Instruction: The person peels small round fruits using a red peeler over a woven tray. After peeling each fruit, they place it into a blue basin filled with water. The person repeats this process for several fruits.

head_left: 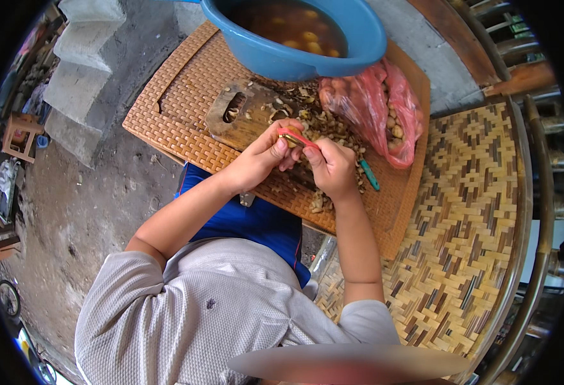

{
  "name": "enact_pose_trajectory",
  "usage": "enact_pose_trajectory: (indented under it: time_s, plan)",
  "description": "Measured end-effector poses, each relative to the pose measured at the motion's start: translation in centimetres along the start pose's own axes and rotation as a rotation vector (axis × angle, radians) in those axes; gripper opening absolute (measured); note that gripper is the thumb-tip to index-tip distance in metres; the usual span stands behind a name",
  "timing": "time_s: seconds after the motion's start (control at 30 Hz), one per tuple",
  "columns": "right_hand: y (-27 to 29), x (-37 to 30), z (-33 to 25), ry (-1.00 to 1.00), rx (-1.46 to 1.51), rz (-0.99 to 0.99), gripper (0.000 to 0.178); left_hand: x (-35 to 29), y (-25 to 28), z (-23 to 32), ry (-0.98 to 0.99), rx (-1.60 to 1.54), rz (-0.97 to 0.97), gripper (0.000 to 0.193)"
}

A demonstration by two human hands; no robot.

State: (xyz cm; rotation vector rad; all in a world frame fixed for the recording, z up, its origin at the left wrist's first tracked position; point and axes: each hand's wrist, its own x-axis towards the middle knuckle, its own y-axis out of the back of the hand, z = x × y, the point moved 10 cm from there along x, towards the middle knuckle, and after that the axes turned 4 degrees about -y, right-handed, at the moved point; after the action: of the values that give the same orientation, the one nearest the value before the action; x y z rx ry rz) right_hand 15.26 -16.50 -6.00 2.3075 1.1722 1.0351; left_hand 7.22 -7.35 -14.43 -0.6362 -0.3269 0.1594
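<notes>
Above the woven table, my left hand (264,156) is closed around a small potato, mostly hidden by the fingers and the tool. My right hand (334,168) grips a red-handled peeler (302,138), its metal part held against the potato. Beneath the hands lies a worn wooden chopping board (229,131) with a handle slot. Potato peelings (333,131) are strewn over it and to its right. A green-handled tool (369,174) rests beside my right hand; its working end is hard to make out.
At the table's far side stands a blue basin (262,59) with brownish water and several pale potatoes. A red plastic bag (359,106) of unpeeled potatoes sits to its right. A woven bamboo bench (461,224) adjoins the right side. Concrete steps (80,83) rise at far left.
</notes>
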Motion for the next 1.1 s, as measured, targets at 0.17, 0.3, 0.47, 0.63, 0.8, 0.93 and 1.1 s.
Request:
enact_pose_trajectory:
  time_s: [0.17, 0.3, 0.47, 0.63, 0.8, 0.93, 1.1]
  plan:
    - [0.1, 0.0, -0.3, 0.05, 0.005, 0.038, 0.03, -0.1, -0.6, -0.3, 0.002, 0.096, -0.052, 0.049]
    - [1.0, 0.2, 0.2, 0.042, -0.067, 0.037, 0.027, -0.2, -1.1, 0.6, -0.07, -0.034, -0.102, 0.049]
    - [1.1, 0.2, 0.6, -0.021, 0.021, 0.026, 0.029, -0.2, -0.7, 0.0, 0.007, 0.062, -0.019, 0.05]
    - [0.4, 0.0, -0.6, 0.019, 0.027, 0.008, 0.036, -0.2, -0.7, 0.2, 0.002, 0.199, 0.021, 0.064]
    - [0.3, 0.1, -0.9, 0.057, -0.023, 0.003, 0.038, -0.5, -0.4, -0.1, 0.025, 0.31, 0.067, 0.063]
    - [0.5, 0.0, -0.8, 0.073, -0.083, -0.013, 0.038, -0.6, -0.2, -0.2, 0.039, 0.308, 0.052, 0.046]
    - [0.6, 0.0, -1.0, 0.087, -0.089, 0.011, 0.038, -0.5, -0.4, -0.1, 0.016, 0.215, 0.055, 0.045]
